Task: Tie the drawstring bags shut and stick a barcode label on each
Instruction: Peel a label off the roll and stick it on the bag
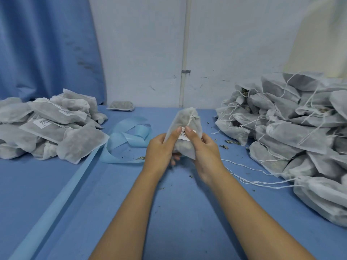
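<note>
Held drawstring bag (185,121) upright above blue table (180,203); left hand (162,147) and right hand (201,147) gripped bag, thumbs pressed barcode label (185,134).

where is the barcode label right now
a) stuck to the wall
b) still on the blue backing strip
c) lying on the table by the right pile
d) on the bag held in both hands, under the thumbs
d: the barcode label sits on the bag gripped by the left hand and right hand, with both thumbs pressing on it.
</note>
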Demonstrator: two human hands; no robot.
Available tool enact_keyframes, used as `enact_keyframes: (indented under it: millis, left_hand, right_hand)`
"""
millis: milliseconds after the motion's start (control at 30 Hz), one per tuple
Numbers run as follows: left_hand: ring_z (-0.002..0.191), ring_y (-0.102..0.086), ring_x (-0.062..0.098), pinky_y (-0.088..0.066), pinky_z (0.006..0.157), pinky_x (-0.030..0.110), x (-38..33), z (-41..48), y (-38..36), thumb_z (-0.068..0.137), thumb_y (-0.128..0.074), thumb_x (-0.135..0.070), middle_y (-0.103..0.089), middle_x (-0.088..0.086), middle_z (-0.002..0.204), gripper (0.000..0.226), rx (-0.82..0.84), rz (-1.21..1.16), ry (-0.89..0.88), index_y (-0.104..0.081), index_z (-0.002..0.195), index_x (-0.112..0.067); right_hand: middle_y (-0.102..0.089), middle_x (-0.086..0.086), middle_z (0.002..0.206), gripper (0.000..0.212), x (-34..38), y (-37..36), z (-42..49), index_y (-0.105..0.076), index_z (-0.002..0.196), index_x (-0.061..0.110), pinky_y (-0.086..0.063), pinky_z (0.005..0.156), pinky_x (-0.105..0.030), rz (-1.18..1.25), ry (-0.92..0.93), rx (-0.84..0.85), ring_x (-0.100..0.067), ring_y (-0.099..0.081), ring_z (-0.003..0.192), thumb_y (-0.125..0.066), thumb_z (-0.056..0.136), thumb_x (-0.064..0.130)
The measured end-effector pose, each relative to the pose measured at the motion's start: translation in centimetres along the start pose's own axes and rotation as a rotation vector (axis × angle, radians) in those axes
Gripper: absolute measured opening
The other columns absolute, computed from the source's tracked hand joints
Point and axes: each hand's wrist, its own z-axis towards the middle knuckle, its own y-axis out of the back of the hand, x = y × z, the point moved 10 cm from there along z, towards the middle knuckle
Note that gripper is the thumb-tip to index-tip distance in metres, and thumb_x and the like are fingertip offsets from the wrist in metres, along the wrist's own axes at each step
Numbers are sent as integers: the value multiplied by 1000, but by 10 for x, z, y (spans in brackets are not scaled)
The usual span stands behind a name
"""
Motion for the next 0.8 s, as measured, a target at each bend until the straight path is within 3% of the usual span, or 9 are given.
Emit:
enact_keyframes:
  millis: [100,167,233,367,533,700,800]
  left_hand:
    - [34,-42,10,-32,37,17,-1,-2,-3,95,-52,-39,-47,-2,39,43,24,47,-31,-49,62,-12]
    - [34,-39,9,-30,37,17,-1,-1,0,97,-50,-33,-44,-3,39,41,14,5,-27,-49,62,-12]
    - [36,-37,10,-29,38,19,3,-1,3,98,-48,-31,-44,-2,41,39,14,-65,17,-51,64,-14]
    - [36,-33,11,-25,36,17,9,-2,2,99,-46,-33,-40,-1,40,37,81,-107,94,-51,68,-13]
    - [30,-23,9,-17,33,13,17,0,18,95,-49,-33,-29,-2,36,37,69,-142,219,-45,62,-15]
    - [32,-29,9,-21,33,14,19,6,49,91,-52,-24,-36,-2,40,19,-159,-307,222,-54,79,-9]
    - [34,-36,8,-28,35,17,17,10,80,92,-55,-24,-44,0,46,22,-377,-329,142,-51,77,-9]
  right_hand:
    - [-70,-15,104,37,-5,-2,-2,-60,100,10,-53,83,-40,-58,4,-22,-28,-69,94,-64,86,44]
    - [-70,-11,94,32,-9,-9,-4,-59,99,13,-51,61,-27,-42,-24,19,-20,-66,76,-57,91,44]
    - [-66,-11,88,30,-11,-17,-4,-57,107,8,-44,49,-22,80,-67,66,-18,-60,65,-53,96,36]
    - [-67,-6,78,12,-7,-20,-4,-57,98,6,-48,50,-21,201,-43,50,-13,-65,60,-54,97,17]
    - [-67,-8,90,21,-20,-30,-3,-61,102,7,-49,57,-20,96,-107,70,-15,-63,72,-56,95,26]
    - [-69,-13,95,31,-28,-62,2,-65,105,-1,-53,74,-27,110,-130,115,-20,-65,81,-57,95,28]
    - [-65,-17,106,25,-30,-83,6,-59,113,-3,-56,72,-22,206,-131,154,-20,-66,87,-56,96,15]
